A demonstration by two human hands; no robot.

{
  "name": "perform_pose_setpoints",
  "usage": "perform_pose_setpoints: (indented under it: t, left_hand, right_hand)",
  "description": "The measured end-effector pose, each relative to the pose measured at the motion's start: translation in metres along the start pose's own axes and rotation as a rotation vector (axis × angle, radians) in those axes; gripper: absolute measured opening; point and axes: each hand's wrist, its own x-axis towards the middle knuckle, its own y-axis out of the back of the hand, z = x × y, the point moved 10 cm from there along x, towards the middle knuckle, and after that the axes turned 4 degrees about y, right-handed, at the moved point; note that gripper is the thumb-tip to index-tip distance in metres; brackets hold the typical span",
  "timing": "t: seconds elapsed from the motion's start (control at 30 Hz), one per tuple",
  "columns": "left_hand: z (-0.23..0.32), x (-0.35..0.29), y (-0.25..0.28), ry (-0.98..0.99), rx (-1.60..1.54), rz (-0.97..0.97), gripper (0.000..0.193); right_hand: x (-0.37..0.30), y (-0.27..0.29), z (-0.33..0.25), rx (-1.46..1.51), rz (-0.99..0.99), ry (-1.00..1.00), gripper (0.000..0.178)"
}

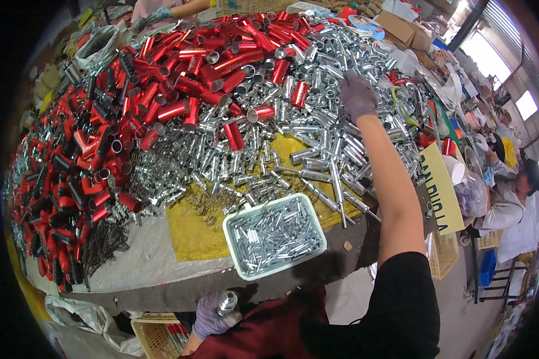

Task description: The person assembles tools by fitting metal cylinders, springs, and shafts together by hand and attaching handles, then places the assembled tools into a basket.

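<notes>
My left hand (pixel 212 316), in a greyish-purple glove, is closed around a shiny metal cylindrical part (pixel 227 303) in front of the table's near edge. Stretched far forward, my gloved right hand (pixel 358 97) touches the heap of silver metal sleeves (pixel 335 60) at the back right. Its fingertips point away into the heap, so their grip is hidden. Between the hands, near the front edge, sits a pale green plastic tray (pixel 236 267) of small metal pins (pixel 272 236). Long metal rods (pixel 336 185) lie just right of it on a yellow cloth (pixel 188 230).
Red metal tubes (pixel 239 60) are piled at the back; red-and-black handles (pixel 60 203) fill the left. Dark springs (pixel 105 239) lie near the front. A yellow crate (pixel 153 338) stands below the table. Another person (pixel 515 197) works at the right; a further person's arm (pixel 188 8) shows at the top.
</notes>
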Motion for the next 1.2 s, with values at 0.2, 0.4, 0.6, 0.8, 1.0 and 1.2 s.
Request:
perform_pose_setpoints:
  t: [0.2, 0.4, 0.6, 0.8, 1.0, 1.2]
  left_hand:
    - [-0.02, 0.001, -0.011, -0.103, 0.04, -0.195, 0.032]
    - [-0.129, -0.012, -0.032, -0.309, 0.413, -0.17, 0.041]
    - [-0.141, -0.004, -0.028, -0.37, 0.501, -0.192, 0.042]
    - [-0.119, -0.015, -0.01, -0.279, 0.427, -0.138, 0.039]
    - [-0.09, -0.005, 0.006, -0.193, 0.321, -0.057, 0.037]
    - [-0.045, -0.003, -0.002, -0.091, 0.168, -0.036, 0.034]
  right_hand:
    - [0.055, -0.037, 0.082, -0.017, -0.126, -0.111, 0.052]
    - [-0.002, -0.03, 0.03, -0.018, -0.213, 0.097, 0.049]
    - [-0.076, -0.015, -0.022, -0.103, -0.224, 0.654, 0.039]
    - [0.041, 0.006, 0.058, -0.069, -0.068, 0.069, 0.045]
    - [0.115, -0.067, 0.162, -0.176, -0.144, -0.167, 0.046]
    - [0.103, -0.057, 0.147, -0.133, -0.236, 0.008, 0.046]
